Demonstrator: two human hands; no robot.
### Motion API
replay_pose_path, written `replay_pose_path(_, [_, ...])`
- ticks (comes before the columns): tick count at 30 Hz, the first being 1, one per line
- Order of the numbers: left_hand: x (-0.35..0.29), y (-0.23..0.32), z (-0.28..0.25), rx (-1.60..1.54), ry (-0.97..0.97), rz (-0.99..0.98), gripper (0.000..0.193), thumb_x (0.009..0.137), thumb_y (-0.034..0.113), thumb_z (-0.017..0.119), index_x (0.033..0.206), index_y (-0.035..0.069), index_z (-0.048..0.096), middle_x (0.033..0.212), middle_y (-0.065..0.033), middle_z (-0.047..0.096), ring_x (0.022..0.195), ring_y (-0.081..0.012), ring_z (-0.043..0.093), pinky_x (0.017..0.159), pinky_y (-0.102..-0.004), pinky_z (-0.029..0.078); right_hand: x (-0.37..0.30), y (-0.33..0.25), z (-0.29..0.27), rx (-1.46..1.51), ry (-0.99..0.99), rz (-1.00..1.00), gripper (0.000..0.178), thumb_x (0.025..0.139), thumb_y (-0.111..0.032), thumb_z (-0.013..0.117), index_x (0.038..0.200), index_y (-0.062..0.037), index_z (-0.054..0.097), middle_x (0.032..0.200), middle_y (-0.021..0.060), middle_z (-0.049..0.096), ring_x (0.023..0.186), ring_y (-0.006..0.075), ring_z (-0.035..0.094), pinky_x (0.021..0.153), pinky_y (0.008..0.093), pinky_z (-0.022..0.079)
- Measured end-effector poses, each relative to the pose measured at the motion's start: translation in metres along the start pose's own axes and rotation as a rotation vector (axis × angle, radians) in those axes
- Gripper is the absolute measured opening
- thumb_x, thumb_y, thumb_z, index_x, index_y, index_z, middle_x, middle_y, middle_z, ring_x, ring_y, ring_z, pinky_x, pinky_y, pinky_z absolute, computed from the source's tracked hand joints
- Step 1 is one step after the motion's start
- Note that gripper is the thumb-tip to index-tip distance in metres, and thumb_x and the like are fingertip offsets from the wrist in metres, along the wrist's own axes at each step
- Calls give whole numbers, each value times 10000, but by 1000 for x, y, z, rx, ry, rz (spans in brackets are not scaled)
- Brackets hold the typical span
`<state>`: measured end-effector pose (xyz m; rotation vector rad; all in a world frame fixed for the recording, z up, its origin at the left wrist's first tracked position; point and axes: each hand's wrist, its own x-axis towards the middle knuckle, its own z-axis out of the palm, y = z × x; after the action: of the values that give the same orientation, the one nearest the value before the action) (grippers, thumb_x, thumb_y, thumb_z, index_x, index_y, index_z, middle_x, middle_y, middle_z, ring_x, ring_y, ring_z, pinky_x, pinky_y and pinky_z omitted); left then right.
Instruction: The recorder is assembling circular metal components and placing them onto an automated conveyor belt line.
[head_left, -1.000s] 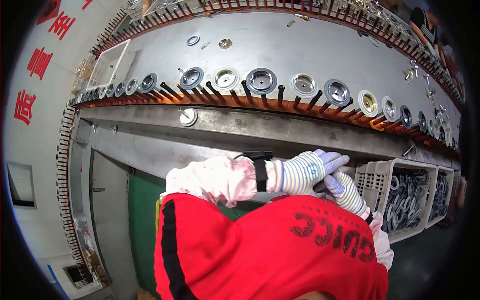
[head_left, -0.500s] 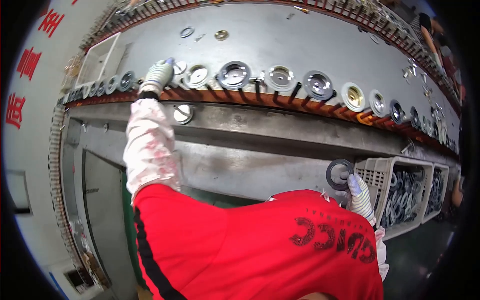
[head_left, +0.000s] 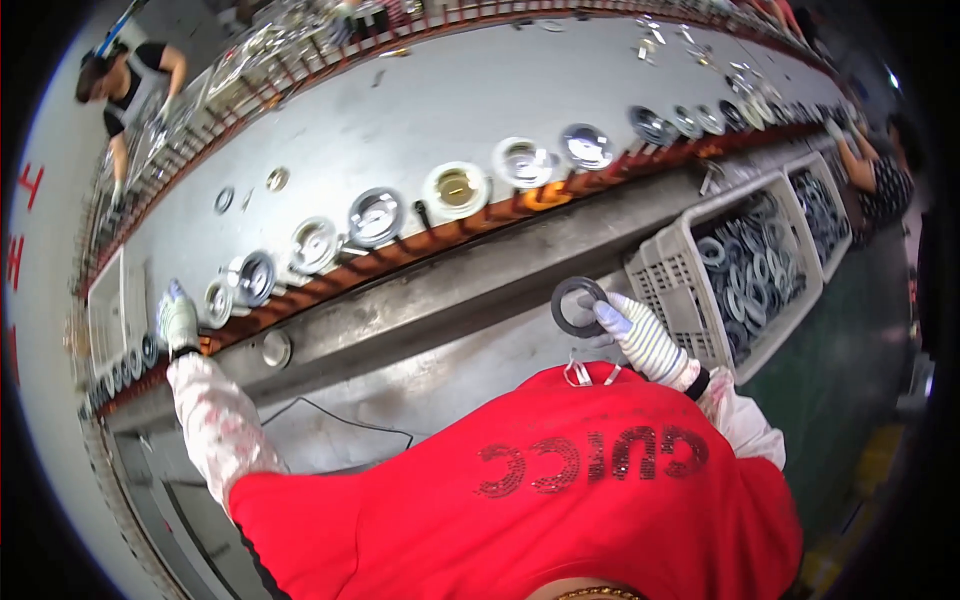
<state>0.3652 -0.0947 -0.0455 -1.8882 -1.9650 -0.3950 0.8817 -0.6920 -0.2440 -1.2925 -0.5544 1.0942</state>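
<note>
My right hand (head_left: pixel 640 338), in a striped glove, pinches the edge of a dark grey ring (head_left: pixel 560 312) above the metal ledge, left of the nearest crate. Out to the left, my gloved left hand (head_left: pixel 178 320) is at the row of round parts along the table's edge. Its fingers are blurred and point away from me; whether they grip anything is unclear. Beside it stand a small pale round part (head_left: pixel 217 303) and a dark-rimmed cup-shaped part (head_left: pixel 255 276). A silver round cap (head_left: pixel 276 348) lies on the ledge below the row.
Two white crates (head_left: pixel 690 300) of grey rings stand at the right. More flanged round parts (head_left: pixel 376 217) line the brown rail. A white bin (head_left: pixel 105 300) is at the left end; a loose ring (head_left: pixel 224 200) lies on the grey tabletop. Other people work far left and far right.
The view has swung to the right, so the row and crates appear further left. My right hand now holds the ring higher, further from my body. My left arm stays stretched out toward the row.
</note>
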Motion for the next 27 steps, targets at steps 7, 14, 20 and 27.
replay_pose_path(7, [-174, 282, -87, -342, 70, 835, 436, 1019, 333, 492, 1354, 74, 594, 1358, -228, 593, 1277, -404, 521, 1107, -471, 375, -7, -12, -75, 84, 167, -93, 453, 1045, -389, 567, 1363, -67, 566, 1120, 62, 713, 1017, 140, 660, 798, 281, 546])
replay_pose_path(14, [-327, 427, -123, -328, 35, 1163, 596, 954, 372, 580, 1444, 46, 487, 1397, -220, 554, 1334, -408, 472, 1156, -528, 295, -14, -11, -145, 220, 131, -127, 428, 1042, -188, 576, 1453, -98, 497, 1173, 59, 693, 1001, 136, 666, 745, 263, 558])
replay_pose_path(20, [-393, 509, -155, -286, -12, 1199, 658, 951, 414, 580, 1470, 35, 444, 1420, -219, 527, 1349, -414, 449, 1163, -541, 273, -52, -33, -212, 207, 229, -255, 459, 1033, -245, 582, 1433, -42, 484, 1181, 33, 626, 1006, 95, 626, 753, 231, 551])
replay_pose_path(27, [-421, 593, -163, -347, -14, 1216, 639, 981, 445, 527, 1480, 56, 441, 1399, -211, 559, 1267, -400, 533, 1102, -488, 379, -86, -52, -305, 316, 310, -284, 373, 1043, -290, 581, 1353, -82, 577, 1029, -9, 672, 899, 75, 629, 717, 220, 525])
